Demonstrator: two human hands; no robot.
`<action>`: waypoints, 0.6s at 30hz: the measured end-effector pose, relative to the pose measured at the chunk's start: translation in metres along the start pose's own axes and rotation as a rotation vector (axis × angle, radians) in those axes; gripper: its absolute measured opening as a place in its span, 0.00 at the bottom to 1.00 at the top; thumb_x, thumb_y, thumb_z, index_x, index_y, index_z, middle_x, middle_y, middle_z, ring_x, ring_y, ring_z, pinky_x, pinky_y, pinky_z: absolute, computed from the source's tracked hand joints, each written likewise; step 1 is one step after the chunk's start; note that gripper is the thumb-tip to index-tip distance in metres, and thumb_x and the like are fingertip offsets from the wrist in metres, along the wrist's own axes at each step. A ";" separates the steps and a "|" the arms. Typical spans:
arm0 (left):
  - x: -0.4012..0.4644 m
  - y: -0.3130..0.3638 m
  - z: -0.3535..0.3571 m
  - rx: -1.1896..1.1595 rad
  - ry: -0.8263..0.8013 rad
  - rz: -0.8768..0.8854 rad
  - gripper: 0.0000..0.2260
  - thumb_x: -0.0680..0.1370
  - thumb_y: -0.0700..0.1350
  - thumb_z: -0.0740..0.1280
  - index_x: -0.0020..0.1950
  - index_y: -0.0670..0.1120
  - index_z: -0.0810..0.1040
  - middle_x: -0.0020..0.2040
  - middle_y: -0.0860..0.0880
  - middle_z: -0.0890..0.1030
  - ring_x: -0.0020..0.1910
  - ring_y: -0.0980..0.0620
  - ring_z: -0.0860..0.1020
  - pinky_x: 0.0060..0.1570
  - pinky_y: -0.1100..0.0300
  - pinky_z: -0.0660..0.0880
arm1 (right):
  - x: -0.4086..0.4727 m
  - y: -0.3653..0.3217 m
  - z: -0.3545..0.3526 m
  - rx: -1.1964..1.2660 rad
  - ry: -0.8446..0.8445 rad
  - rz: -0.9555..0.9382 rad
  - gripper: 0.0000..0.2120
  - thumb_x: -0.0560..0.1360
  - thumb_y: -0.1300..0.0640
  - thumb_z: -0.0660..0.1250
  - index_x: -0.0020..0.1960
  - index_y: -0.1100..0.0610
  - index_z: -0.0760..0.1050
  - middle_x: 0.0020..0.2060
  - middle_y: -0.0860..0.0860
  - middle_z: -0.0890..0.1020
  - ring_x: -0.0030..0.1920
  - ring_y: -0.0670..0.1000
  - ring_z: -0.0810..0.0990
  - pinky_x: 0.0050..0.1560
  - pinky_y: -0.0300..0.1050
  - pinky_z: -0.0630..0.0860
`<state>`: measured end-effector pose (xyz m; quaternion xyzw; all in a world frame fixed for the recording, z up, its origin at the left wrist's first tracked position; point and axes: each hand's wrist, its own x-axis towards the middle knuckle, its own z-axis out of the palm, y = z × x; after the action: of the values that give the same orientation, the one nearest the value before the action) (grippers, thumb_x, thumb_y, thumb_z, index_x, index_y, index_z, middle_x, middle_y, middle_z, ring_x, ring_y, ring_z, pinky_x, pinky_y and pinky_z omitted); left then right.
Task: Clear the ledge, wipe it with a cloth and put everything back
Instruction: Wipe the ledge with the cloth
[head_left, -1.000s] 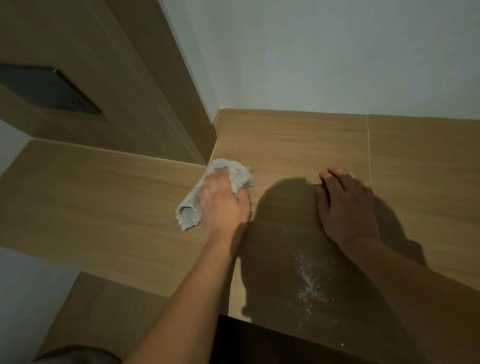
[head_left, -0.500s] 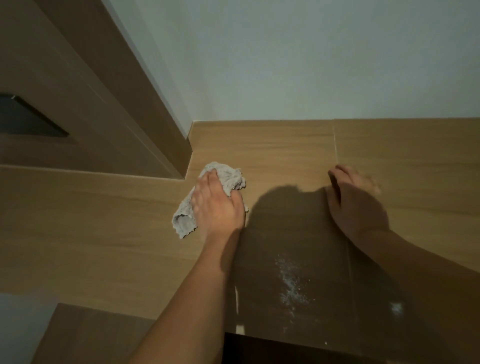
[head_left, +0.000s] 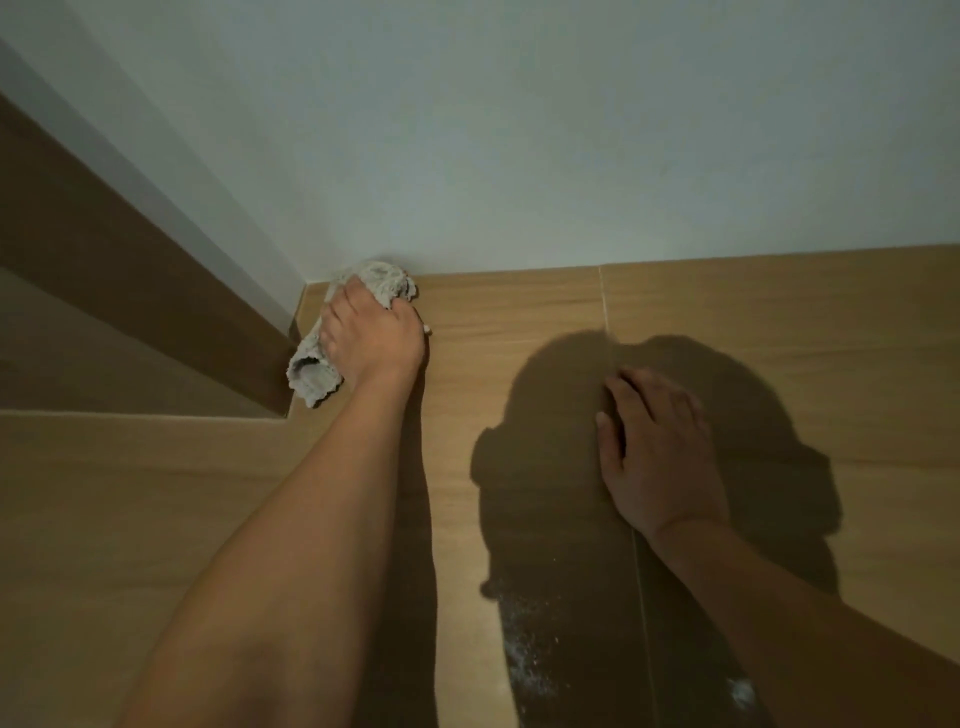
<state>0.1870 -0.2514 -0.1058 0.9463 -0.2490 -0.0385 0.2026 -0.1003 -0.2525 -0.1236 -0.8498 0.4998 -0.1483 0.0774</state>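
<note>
The ledge (head_left: 519, 312) is a wood-look tiled surface running along a pale wall. My left hand (head_left: 371, 340) presses a crumpled grey cloth (head_left: 382, 280) into the far left corner, where the ledge meets the wall. The cloth's other end (head_left: 311, 374) sticks out below my palm. My right hand (head_left: 657, 449) lies flat on the ledge to the right, fingers spread, holding nothing. A patch of white dust (head_left: 524, 639) lies on the near part of the ledge, in my shadow. No other objects stand on the ledge.
A pale wall (head_left: 519, 130) rises behind the ledge. A brown wooden panel (head_left: 119, 260) slants in at the left and meets the corner. A lower tiled step (head_left: 130, 493) lies at the left front. A second small white speck (head_left: 743, 693) sits near the bottom edge.
My left hand has pushed the cloth away from me, from the middle of the ledge into the back corner by the wall. My right hand stays flat on the ledge.
</note>
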 end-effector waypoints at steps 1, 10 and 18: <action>-0.001 0.007 0.005 0.006 -0.012 -0.009 0.28 0.82 0.51 0.57 0.80 0.42 0.59 0.79 0.40 0.62 0.78 0.40 0.58 0.77 0.45 0.52 | 0.000 0.001 0.001 -0.004 -0.001 -0.002 0.21 0.80 0.50 0.56 0.68 0.59 0.74 0.66 0.57 0.76 0.68 0.58 0.71 0.72 0.57 0.64; -0.099 0.081 0.021 -0.189 -0.360 0.601 0.25 0.78 0.48 0.56 0.75 0.46 0.69 0.72 0.44 0.73 0.70 0.43 0.68 0.70 0.47 0.64 | 0.001 0.002 0.002 0.006 -0.070 0.028 0.27 0.81 0.50 0.47 0.73 0.61 0.69 0.71 0.57 0.72 0.72 0.57 0.68 0.75 0.55 0.59; -0.103 -0.085 -0.059 -0.040 -0.074 0.252 0.31 0.74 0.57 0.54 0.71 0.41 0.72 0.62 0.38 0.75 0.59 0.38 0.71 0.60 0.46 0.66 | 0.004 -0.001 -0.006 0.003 -0.156 0.029 0.23 0.84 0.52 0.50 0.77 0.59 0.63 0.75 0.55 0.66 0.75 0.56 0.62 0.77 0.55 0.54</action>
<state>0.1459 -0.1116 -0.0889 0.9013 -0.3723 -0.0523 0.2153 -0.0994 -0.2548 -0.1168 -0.8513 0.5043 -0.0811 0.1198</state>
